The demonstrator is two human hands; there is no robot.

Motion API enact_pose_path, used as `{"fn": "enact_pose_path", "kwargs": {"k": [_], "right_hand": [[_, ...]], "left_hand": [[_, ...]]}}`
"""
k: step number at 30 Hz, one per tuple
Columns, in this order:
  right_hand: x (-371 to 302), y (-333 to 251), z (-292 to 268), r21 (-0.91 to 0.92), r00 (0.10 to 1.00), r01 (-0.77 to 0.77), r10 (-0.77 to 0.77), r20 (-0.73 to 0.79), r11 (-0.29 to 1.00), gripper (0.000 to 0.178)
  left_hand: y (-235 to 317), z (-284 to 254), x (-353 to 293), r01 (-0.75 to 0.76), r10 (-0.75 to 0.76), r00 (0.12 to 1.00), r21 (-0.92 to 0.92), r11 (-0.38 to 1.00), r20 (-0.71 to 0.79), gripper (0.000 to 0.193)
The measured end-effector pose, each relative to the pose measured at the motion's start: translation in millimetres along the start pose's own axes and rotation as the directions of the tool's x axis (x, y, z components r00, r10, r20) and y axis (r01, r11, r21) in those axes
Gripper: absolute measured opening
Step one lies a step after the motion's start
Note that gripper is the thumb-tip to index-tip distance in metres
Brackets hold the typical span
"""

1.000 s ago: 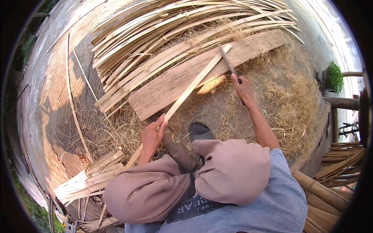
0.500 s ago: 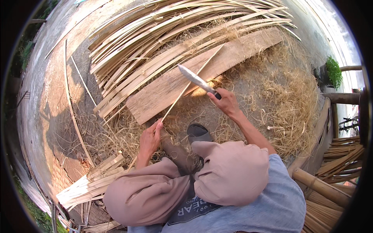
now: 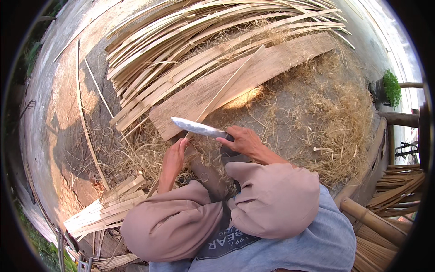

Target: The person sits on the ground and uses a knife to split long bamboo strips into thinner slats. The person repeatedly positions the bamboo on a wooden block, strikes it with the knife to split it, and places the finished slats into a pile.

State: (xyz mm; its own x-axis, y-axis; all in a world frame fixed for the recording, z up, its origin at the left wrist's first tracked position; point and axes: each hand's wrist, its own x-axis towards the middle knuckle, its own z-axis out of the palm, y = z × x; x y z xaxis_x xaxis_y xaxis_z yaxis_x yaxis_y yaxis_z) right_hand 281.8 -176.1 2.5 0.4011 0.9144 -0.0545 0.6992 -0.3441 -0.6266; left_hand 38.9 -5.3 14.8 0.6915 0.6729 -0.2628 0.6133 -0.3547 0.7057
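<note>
Two bare hands work low over a ground strewn with pale fibrous shavings (image 3: 317,122). The right hand (image 3: 242,141) has its grip closed around the dark handle of a long grey metal knife (image 3: 197,128), whose blade points toward the person's left and lies nearly level, just above the lower end of a long thin pale bamboo strip (image 3: 226,88). Whether the blade touches the strip cannot be told. The left hand (image 3: 173,158) sits just below the blade tip, its fingers curled in a narrow grip on the strip's near end, which runs from there up and to the right across a broad flat wooden plank (image 3: 281,61). The plank lies slantwise on the ground, and the strip rests along its top.

Behind the plank, a wide fan of split bamboo slats (image 3: 181,41) spreads across the upper part of the view. A smaller stack of short pale bamboo strips (image 3: 104,208) lies near the person's left knee. At the right edge stand round bamboo poles (image 3: 371,220) and a bundle of thin strips (image 3: 398,186), with a small green plant (image 3: 392,86) farther up. The person's bent knees, in loose dusty-pink trousers (image 3: 272,199), fill the lower middle, just under both hands.
</note>
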Motion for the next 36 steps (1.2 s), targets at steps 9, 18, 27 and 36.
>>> {"fn": "enact_pose_path", "kwargs": {"k": [9, 18, 27, 36], "right_hand": [[75.7, 118.6, -124.1, 0.025, 0.834, -0.438, 0.417, -0.361, 0.899, 0.070], [66.6, 163.6, -121.5, 0.110, 0.778, -0.516, 0.518, -0.356, 0.850, 0.067], [63.8, 150.3, -115.4, 0.014, 0.821, -0.465, 0.437, -0.368, 0.885, 0.069], [56.6, 97.9, -67.3, 0.229, 0.835, -0.455, 0.502, -0.225, 0.860, 0.065]], "left_hand": [[10.6, -3.4, 3.0, 0.046, -0.046, 0.998, 0.004, 0.999, 0.034, 0.042], [12.3, -9.0, -11.8, 0.024, -0.026, 0.999, 0.045, 0.999, 0.036, 0.036], [2.5, -9.1, -22.5, 0.053, -0.056, 0.997, 0.049, 0.997, 0.055, 0.037], [0.3, 0.4, 5.4, 0.185, -0.171, 0.982, -0.256, 0.949, 0.076, 0.033]]}}
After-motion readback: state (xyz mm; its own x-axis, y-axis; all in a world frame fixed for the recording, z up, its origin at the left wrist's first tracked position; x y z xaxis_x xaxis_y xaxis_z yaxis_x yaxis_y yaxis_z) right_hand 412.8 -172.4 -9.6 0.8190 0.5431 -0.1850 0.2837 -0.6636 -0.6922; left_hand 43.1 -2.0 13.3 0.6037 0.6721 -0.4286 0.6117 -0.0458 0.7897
